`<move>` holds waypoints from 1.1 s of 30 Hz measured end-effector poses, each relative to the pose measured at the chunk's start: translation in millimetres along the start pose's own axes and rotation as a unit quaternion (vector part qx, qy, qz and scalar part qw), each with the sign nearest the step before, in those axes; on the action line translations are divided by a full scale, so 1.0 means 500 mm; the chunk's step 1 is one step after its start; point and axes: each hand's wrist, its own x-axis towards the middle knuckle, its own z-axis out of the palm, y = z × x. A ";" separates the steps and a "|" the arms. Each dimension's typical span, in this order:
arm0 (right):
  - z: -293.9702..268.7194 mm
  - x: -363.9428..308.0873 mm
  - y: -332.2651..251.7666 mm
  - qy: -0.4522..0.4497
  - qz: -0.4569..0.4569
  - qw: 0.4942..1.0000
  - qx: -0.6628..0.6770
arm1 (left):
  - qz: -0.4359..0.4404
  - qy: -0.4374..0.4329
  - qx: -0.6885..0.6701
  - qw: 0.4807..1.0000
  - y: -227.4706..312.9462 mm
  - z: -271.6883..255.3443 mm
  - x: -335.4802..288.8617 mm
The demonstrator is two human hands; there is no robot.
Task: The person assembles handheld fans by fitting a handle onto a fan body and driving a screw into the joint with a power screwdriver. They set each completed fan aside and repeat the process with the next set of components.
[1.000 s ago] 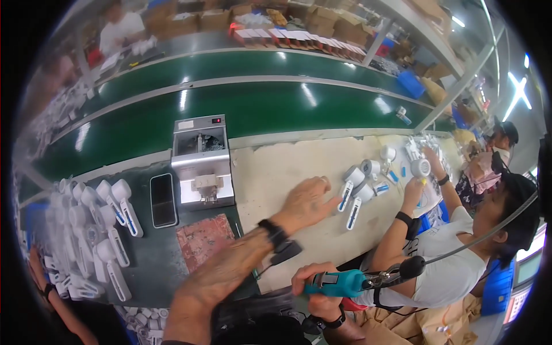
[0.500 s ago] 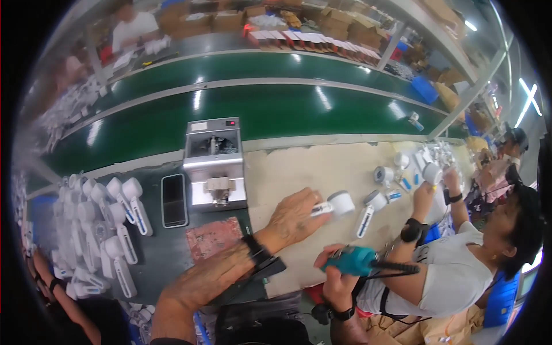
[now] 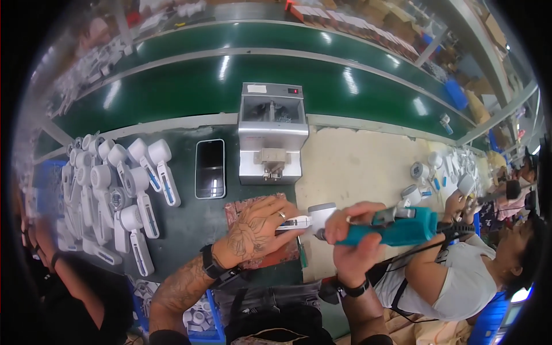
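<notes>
While the left hand (image 3: 253, 233) pins a white handheld fan (image 3: 310, 217) on the patterned mat (image 3: 264, 227) with fingers curled around its handle, the right hand (image 3: 359, 236), at three o'clock of it, grips a teal electric screwdriver (image 3: 397, 225), its tip touching the fan head.

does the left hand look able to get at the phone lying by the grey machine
Probably yes: the phone lies bare just beyond the left hand, nothing between, but that hand holds a white part.
</notes>
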 end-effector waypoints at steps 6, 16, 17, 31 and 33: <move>0.039 0.034 0.043 -0.009 -0.032 0.999 -0.025 | -0.017 -0.008 -0.029 0.999 -0.011 0.003 -0.008; 0.042 0.043 0.053 -0.036 -0.037 0.998 -0.041 | 0.036 0.015 0.005 0.999 -0.014 0.002 -0.004; 0.041 0.042 0.052 -0.042 -0.036 0.998 -0.044 | 0.027 0.012 -0.008 1.000 -0.012 0.003 -0.003; 0.040 0.042 0.054 -0.052 -0.038 0.997 -0.045 | 0.040 0.034 -0.058 0.997 -0.010 -0.004 0.008; 0.037 0.044 0.057 -0.057 -0.042 0.996 -0.048 | 0.034 0.018 -0.053 0.998 -0.010 -0.007 0.009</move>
